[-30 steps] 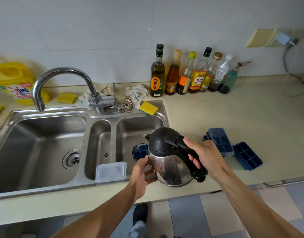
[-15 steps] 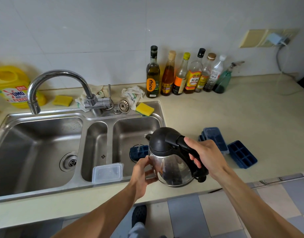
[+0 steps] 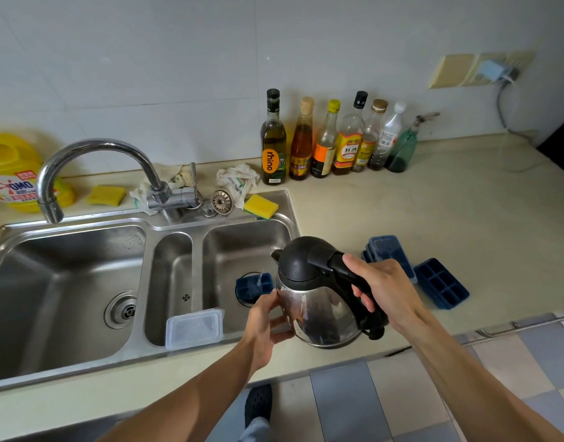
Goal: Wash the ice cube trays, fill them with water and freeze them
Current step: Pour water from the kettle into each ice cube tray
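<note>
While two hands [image 3: 267,317] tilt one kettle [image 3: 319,301], three trays [image 3: 441,283] wait.

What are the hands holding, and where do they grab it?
A steel kettle. The right hand grips its black handle, and the left hand steadies its shiny side.

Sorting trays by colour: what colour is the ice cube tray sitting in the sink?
Dark blue, seen in the head view: ice cube tray.

Seven glass and plastic bottles [image 3: 334,138] stand in a row near the white tiled wall [image 3: 178,59]. A yellow rectangular sponge [image 3: 260,206] lies beside a round metal strainer [image 3: 222,201]. A yellow detergent jug [image 3: 14,172] stands at the far left.
</note>
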### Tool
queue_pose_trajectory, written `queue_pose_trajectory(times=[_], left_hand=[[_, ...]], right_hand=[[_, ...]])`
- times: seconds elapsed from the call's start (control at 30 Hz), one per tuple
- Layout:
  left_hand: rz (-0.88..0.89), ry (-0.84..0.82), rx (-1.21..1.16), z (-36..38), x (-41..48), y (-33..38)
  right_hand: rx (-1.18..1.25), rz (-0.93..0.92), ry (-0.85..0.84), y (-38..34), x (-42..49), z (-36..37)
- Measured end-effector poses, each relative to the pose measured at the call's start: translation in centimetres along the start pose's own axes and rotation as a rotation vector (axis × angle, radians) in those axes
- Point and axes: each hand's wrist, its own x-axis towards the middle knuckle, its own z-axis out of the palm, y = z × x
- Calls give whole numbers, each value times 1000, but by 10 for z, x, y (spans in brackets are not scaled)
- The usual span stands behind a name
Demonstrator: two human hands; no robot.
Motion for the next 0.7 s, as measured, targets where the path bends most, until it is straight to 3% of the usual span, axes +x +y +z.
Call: queue_pose_trajectory(times=[0.7], left_hand=[[-5,-15,-7,5,10,16]], right_hand=[[-8,8,35,-6,17,0]])
